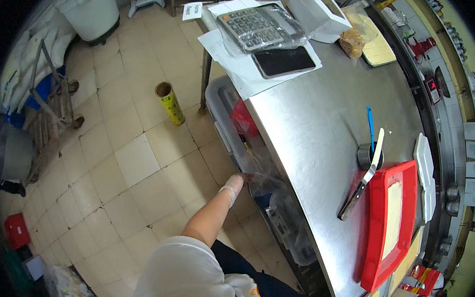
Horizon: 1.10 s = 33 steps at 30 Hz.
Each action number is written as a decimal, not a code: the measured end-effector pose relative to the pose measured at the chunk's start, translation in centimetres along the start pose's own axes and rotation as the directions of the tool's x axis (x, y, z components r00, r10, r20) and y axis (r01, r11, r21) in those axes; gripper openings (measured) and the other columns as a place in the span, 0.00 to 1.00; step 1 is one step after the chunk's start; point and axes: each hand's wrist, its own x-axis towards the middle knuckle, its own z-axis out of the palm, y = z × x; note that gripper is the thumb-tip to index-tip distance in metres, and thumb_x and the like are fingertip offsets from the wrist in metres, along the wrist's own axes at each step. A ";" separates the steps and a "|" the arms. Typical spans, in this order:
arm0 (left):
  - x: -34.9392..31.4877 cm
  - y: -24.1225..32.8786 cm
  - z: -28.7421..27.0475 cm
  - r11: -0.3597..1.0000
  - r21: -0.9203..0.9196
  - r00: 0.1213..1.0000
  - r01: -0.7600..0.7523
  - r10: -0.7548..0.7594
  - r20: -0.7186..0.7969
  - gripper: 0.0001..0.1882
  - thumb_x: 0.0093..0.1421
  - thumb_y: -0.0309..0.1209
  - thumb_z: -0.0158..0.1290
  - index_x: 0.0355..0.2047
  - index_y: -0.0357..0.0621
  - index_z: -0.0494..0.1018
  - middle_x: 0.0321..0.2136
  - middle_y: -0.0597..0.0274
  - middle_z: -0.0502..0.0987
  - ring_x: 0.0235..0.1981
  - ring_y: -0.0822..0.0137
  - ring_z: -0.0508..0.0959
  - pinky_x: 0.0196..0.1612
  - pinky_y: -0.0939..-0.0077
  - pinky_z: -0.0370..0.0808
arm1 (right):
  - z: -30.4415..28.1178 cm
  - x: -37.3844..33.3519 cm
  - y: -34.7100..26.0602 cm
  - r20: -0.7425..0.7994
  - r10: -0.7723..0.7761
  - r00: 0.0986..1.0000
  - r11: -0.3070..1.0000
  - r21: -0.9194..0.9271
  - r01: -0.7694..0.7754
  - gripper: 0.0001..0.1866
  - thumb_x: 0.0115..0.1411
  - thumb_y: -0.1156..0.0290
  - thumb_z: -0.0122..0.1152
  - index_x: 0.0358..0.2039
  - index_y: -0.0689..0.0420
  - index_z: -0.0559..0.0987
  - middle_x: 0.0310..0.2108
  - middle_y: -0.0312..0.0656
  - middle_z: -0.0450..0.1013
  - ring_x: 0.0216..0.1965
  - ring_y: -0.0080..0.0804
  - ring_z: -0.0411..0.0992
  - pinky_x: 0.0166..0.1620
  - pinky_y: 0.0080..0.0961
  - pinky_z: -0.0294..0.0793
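My left hand (234,188) wears a thin see-through glove and reaches to the shelf beneath the steel table. Its fingers are bent closed at the edge of a clear plastic sheet (265,184), which spreads from them under the tabletop. The fingertips are partly hidden there. Just beyond the hand stands a clear plastic storage bin (222,116) with a red thing (243,119) inside. Nearer me, another clear plastic container (291,228) sits low under the table. My right hand is out of the picture.
On the steel table (314,125) are a red tray (374,238) with a pale slab, an offset spatula (363,182), a small pot (365,156), a bagged calculator (256,28) and a phone (283,61). A yellow tube (171,106) stands on the tiled floor; a metal trolley (50,102) is at left.
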 end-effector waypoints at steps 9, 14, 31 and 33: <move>1.7 3.4 5.0 0.973 -0.090 0.977 -0.211 0.214 0.021 0.20 0.62 0.34 0.42 0.54 0.48 0.66 0.55 0.60 0.69 0.55 0.61 0.68 0.58 0.60 0.61 | -0.7 0.3 -2.1 0.030 0.003 1.000 0.996 -0.084 -0.001 0.21 0.61 0.53 0.54 0.51 0.48 0.70 0.35 0.38 0.70 0.32 0.30 0.70 0.36 0.27 0.68; 5.8 3.0 5.6 0.896 0.355 0.959 -0.267 0.285 0.001 0.20 0.61 0.34 0.44 0.54 0.50 0.67 0.53 0.62 0.71 0.51 0.63 0.72 0.56 0.66 0.65 | -1.0 0.5 -2.8 0.044 0.000 0.999 0.993 -0.122 0.006 0.22 0.60 0.53 0.55 0.52 0.48 0.70 0.37 0.39 0.69 0.34 0.30 0.70 0.37 0.27 0.68; 3.9 1.9 11.2 0.858 0.494 0.989 0.140 -0.140 -0.037 0.20 0.61 0.35 0.45 0.54 0.48 0.66 0.52 0.61 0.71 0.51 0.63 0.72 0.55 0.66 0.66 | 0.2 1.9 1.1 0.042 0.007 0.999 0.999 -0.043 -0.005 0.25 0.60 0.52 0.55 0.54 0.49 0.68 0.42 0.41 0.68 0.39 0.32 0.69 0.43 0.28 0.67; 3.7 2.4 11.3 0.850 0.506 0.989 0.146 -0.144 -0.043 0.20 0.61 0.35 0.45 0.54 0.48 0.66 0.52 0.61 0.71 0.51 0.63 0.72 0.55 0.66 0.66 | 0.4 2.0 1.7 0.044 -0.003 0.999 0.999 -0.032 0.004 0.25 0.60 0.52 0.55 0.54 0.49 0.67 0.43 0.41 0.68 0.40 0.32 0.69 0.44 0.28 0.67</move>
